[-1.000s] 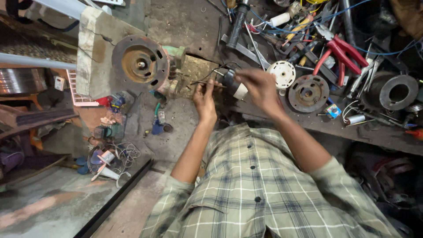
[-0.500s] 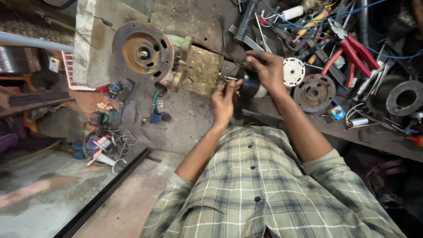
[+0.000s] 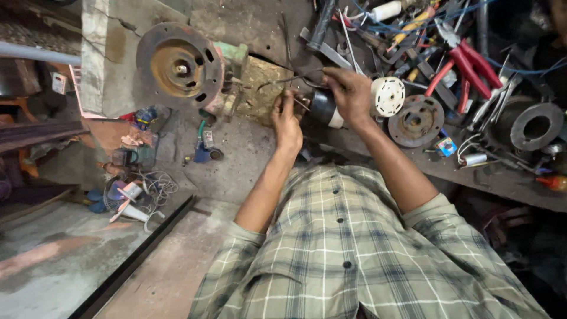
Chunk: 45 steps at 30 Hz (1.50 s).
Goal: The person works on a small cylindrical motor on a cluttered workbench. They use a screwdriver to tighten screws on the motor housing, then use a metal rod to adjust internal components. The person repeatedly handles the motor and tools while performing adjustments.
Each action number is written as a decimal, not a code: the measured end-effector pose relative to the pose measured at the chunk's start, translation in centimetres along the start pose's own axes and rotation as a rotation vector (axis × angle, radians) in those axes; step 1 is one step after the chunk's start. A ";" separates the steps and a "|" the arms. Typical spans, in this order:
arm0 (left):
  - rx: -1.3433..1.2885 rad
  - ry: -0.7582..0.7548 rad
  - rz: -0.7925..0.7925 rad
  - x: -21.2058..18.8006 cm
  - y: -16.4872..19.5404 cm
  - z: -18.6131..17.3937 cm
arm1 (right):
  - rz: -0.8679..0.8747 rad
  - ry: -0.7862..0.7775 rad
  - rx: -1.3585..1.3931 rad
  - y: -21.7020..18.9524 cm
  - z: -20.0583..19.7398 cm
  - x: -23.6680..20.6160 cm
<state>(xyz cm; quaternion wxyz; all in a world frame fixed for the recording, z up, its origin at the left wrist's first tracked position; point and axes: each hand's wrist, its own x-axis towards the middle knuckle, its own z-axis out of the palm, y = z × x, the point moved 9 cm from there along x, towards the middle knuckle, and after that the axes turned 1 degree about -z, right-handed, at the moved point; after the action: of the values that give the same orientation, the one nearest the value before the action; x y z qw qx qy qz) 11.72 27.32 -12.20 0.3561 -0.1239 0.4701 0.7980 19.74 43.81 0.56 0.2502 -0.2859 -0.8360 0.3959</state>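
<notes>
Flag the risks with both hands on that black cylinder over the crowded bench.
1. The right hand grips the black cylinder in the air; a slip would likely drop it onto the bench edge or floor.
2. The left hand pinches a thin wire; a tug may bend or snap it.
3. The red pliers and loose tools nearby could snag the wire.

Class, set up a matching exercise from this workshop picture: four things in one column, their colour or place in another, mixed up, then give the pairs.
Things:
1. pliers handles
2. round plastic disc
3. rusty flywheel
4. dark cylinder

Descriptions:
A. white, beside the right hand
B. held in the right hand
C. red, on the bench
D. far left, on the concrete block

Pairs: 1-C, 2-A, 3-D, 4-B
</notes>
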 end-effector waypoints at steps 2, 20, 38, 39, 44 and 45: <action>-0.032 0.082 -0.014 0.6 0.4 -0.6 | 0.032 -0.013 0.011 -0.2 0.3 0.2; -0.054 -0.011 0.092 0.5 2.0 -0.7 | -0.013 -0.016 -0.002 0.0 0.9 -0.1; 0.031 -0.153 0.027 -0.1 1.6 0.5 | -0.086 0.011 -0.004 -0.3 0.6 -0.2; 0.014 -0.125 0.034 0.3 1.6 0.3 | -0.079 0.008 -0.007 -0.2 0.6 -0.2; 0.053 -0.090 0.039 0.5 1.5 -0.1 | -0.046 -0.015 0.008 0.0 0.8 -0.1; 0.060 -0.081 0.024 0.3 1.3 -0.3 | -0.042 -0.018 0.008 0.0 0.8 -0.2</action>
<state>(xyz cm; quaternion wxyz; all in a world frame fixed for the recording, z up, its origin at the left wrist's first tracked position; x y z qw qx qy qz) 10.53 26.82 -11.64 0.3688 -0.0750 0.4803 0.7923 19.33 43.26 0.07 0.2521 -0.2638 -0.8423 0.3966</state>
